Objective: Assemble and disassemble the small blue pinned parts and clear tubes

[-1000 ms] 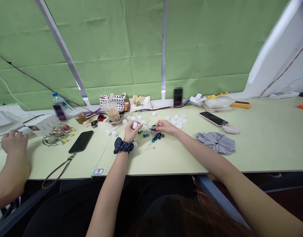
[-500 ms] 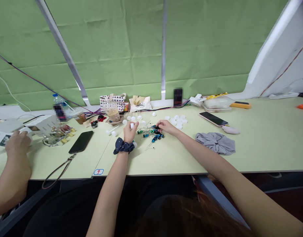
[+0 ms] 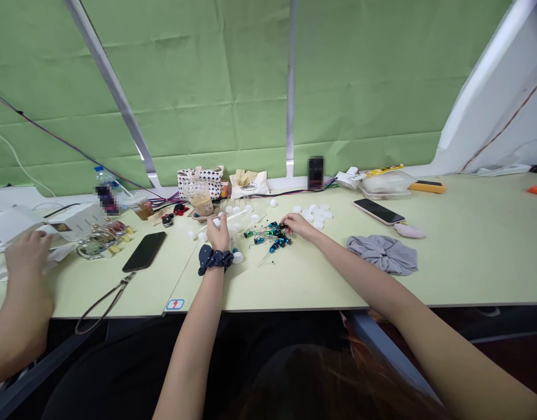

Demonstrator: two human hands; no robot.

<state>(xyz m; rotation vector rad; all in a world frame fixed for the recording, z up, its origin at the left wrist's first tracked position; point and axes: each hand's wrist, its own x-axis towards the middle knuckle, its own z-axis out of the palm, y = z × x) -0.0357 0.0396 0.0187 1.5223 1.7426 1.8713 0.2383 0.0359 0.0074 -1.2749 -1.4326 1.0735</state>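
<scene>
My left hand (image 3: pixel 218 234), with a dark dotted scrunchie (image 3: pixel 214 259) at its wrist, is closed on a clear tube whose white cap (image 3: pixel 216 222) shows at the fingertips. Several metallic blue and green pieces with thin wire stems (image 3: pixel 272 236) lie in a loose pile between my hands. At the right edge of that pile my right hand (image 3: pixel 298 226) has its fingers pinched together; what is between them is too small to make out. Beside my left wrist lies another clear tube with a white end cap (image 3: pixel 237 257).
Loose white caps (image 3: pixel 317 216) are scattered behind my right hand. A plastic drink cup (image 3: pixel 201 201) stands behind my left hand. A grey scrunchie (image 3: pixel 382 255) and a phone (image 3: pixel 378 211) lie on the right. To the left are a black phone (image 3: pixel 144 252) and another person's hand (image 3: pixel 28 252).
My left hand has moved left with the white cap at its fingertips, uncovering the tube beside my wrist. My right hand has shifted slightly right. The other person's hand and white box have moved.
</scene>
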